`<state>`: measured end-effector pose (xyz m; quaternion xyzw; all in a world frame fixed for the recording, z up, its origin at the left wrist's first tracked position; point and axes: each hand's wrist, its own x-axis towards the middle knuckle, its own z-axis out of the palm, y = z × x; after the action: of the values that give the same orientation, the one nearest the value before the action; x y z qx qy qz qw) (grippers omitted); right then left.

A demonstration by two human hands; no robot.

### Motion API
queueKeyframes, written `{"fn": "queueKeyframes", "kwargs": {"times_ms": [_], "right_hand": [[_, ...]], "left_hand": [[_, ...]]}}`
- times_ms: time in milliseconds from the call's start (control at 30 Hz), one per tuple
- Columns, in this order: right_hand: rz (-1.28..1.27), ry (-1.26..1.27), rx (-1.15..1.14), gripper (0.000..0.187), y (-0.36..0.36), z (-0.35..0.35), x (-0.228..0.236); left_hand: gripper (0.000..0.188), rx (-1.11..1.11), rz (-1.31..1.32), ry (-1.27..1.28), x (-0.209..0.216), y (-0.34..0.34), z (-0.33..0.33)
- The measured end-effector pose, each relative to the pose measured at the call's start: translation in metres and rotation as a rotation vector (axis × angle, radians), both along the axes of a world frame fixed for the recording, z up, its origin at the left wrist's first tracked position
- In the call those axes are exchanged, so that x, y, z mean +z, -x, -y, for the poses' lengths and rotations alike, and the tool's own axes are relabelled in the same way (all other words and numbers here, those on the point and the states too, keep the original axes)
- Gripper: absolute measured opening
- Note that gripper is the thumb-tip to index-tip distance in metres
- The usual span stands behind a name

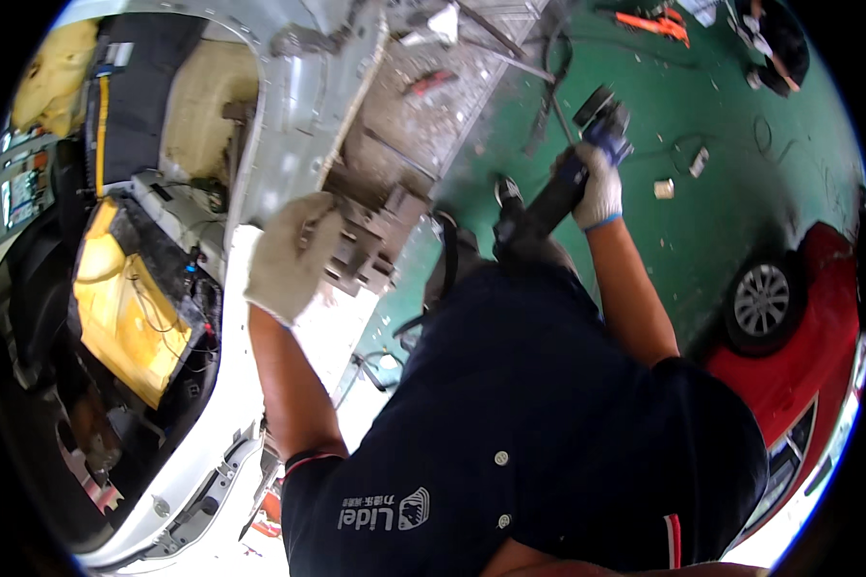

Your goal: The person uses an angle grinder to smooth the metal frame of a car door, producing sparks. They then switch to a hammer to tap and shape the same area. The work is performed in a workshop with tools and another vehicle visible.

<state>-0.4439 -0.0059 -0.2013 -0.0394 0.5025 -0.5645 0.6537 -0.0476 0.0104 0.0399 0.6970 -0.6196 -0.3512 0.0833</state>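
My left hand (296, 255), in a pale work glove, is closed beside a heavy grey metal clamp (364, 248) at the edge of a stripped car body (298, 125). Something small and grey shows among its curled fingers, too little to name. Out to the right, my gloved right hand (601, 188) grips a blue and black angle grinder (570, 188) by its body. The grinder's dark disc (594, 104) points away from me, well apart from the clamp and the car body.
Yellow foam padding (130, 303) lies inside the car body. Cables (555, 87) trail over the green floor (510, 125). A red car (808, 327) stands at right, an orange tool (652, 26) lies far off, and another person (779, 48) crouches at far right.
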Motion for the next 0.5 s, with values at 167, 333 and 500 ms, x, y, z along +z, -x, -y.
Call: {"fn": "queueKeyframes", "kwargs": {"times_ms": [167,333,500], "right_hand": [[-0.140,0.063,0.285,0.032,-0.088,0.017,0.036],[-0.123,0.427,0.517,0.034,-0.201,0.044,0.059],[-0.451,0.777,0.638,0.034,-0.287,0.062,0.044]], "left_hand": [[0.035,-0.312,-0.247,0.501,-0.006,0.063,0.008],[0.060,-0.684,0.007,0.835,-0.007,0.086,0.026],[0.063,-0.636,0.247,0.744,-0.006,0.054,0.054]]}}
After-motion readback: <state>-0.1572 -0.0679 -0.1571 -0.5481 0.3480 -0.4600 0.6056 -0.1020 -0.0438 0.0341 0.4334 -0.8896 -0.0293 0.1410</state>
